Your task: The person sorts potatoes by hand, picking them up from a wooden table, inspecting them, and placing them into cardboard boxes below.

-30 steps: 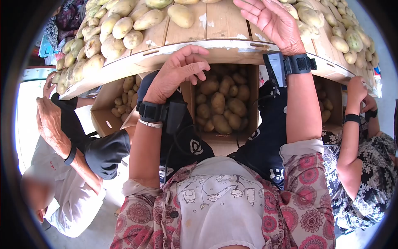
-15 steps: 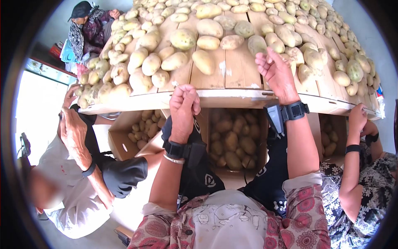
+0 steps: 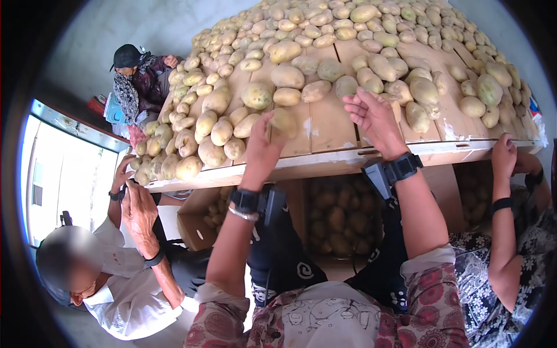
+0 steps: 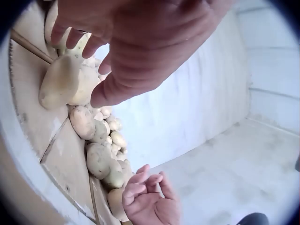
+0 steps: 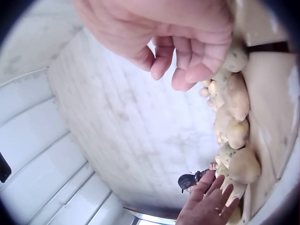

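Many pale yellow potatoes lie on a wooden plank table (image 3: 333, 133). My left hand (image 3: 264, 152) reaches over its front edge, close beside a single oval potato (image 3: 285, 123). The left wrist view shows that hand with spread fingers (image 4: 75, 38) above the near potato (image 4: 57, 84), not wrapped around it. Over the table farther right hovers my right hand (image 3: 377, 122), with its fingers loosely bent and nothing held. In the right wrist view its fingertips (image 5: 197, 72) hang free in front of the potato pile (image 5: 236, 96).
Below the table, between the knees, stands a box of potatoes (image 3: 339, 217); another box (image 3: 194, 223) is to its left. One person (image 3: 125, 278) sits at the left, another (image 3: 502, 255) at the right, and a person in a black cap (image 3: 139, 87) at the far left.
The head view has tilted up, showing more of the table. My left hand has moved forward from the table's edge toward the oval potato, its fingers opening. My right hand stays over the planks.
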The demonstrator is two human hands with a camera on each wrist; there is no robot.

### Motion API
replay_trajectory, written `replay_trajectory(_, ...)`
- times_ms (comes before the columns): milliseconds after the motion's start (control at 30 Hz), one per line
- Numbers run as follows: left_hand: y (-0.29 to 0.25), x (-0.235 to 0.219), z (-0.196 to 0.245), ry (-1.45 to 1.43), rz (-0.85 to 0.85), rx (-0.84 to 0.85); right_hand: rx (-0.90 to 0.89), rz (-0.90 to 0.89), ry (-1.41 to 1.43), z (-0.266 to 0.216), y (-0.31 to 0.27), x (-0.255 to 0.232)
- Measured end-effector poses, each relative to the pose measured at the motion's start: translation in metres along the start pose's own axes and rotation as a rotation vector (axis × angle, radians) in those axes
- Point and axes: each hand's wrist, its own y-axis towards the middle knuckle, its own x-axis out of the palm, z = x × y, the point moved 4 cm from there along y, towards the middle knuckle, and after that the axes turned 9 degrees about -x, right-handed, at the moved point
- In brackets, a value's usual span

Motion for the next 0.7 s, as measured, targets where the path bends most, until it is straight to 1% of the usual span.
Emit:
replay_trajectory(33, 0.011, 0.006, 0.004, 0.162, -0.026, 0.071, -0.003, -0.008, 0.008, 0.000, -0.001, -0.002)
replay_trajectory(67, 0.022, 0.008, 0.007, 0.240, -0.062, 0.103, -0.007, -0.018, 0.017, -0.001, 0.000, -0.002)
replay_trajectory(100, 0.033, 0.009, 0.008, 0.242, -0.065, 0.112, -0.015, -0.015, 0.019, -0.002, 0.001, -0.002)
replay_trajectory(167, 0.052, 0.016, -0.005, 0.320, -0.144, -0.112, -0.010, -0.011, -0.009, -0.002, 0.000, -0.002)
replay_trajectory(200, 0.059, 0.020, -0.012, 0.287, -0.120, -0.133, -0.009, -0.019, 0.005, -0.003, -0.001, -0.002)
replay_trajectory(233, 0.066, 0.022, -0.020, 0.284, -0.125, -0.133, -0.008, -0.014, 0.001, -0.005, -0.001, -0.002)
replay_trajectory(300, 0.068, 0.025, -0.020, 0.623, -0.085, -0.007, 0.005, -0.009, -0.024, -0.007, -0.002, 0.000)
replay_trajectory(333, 0.070, 0.026, -0.030, 0.407, -0.116, -0.204, -0.003, 0.014, -0.023, -0.007, -0.005, 0.001)
replay_trajectory(367, 0.061, 0.028, -0.033, 0.406, -0.130, -0.224, 0.018, 0.027, -0.027, -0.001, -0.007, -0.004)
replay_trajectory(433, 0.059, 0.025, -0.024, 0.346, -0.118, -0.224, -0.018, -0.046, -0.031, -0.003, -0.002, -0.002)
replay_trajectory(467, 0.054, 0.024, -0.016, 0.309, -0.111, -0.159, -0.024, -0.051, -0.027, -0.003, 0.000, 0.000)
replay_trajectory(500, 0.050, 0.020, -0.011, 0.310, -0.108, -0.154, -0.016, -0.050, -0.035, -0.002, 0.001, -0.001)
replay_trajectory(533, 0.040, 0.019, -0.010, 0.245, -0.205, -0.188, -0.001, -0.046, -0.047, 0.000, 0.000, -0.002)
replay_trajectory(567, 0.023, 0.020, 0.001, 0.176, -0.304, -0.224, 0.002, -0.045, -0.051, 0.003, -0.002, -0.003)
replay_trajectory(600, 0.005, 0.020, 0.010, 0.059, -0.343, -0.314, 0.016, -0.087, -0.067, 0.005, -0.002, 0.000)
replay_trajectory(633, -0.010, 0.017, 0.017, 0.060, -0.340, -0.313, 0.032, -0.132, -0.078, 0.007, -0.003, 0.005)
replay_trajectory(667, -0.027, 0.015, 0.025, -0.236, -0.381, -0.302, 0.036, -0.138, -0.075, 0.010, -0.005, 0.009)
replay_trajectory(700, -0.042, 0.013, 0.028, -0.537, -0.413, -0.285, 0.076, -0.238, -0.102, 0.014, -0.010, 0.017)
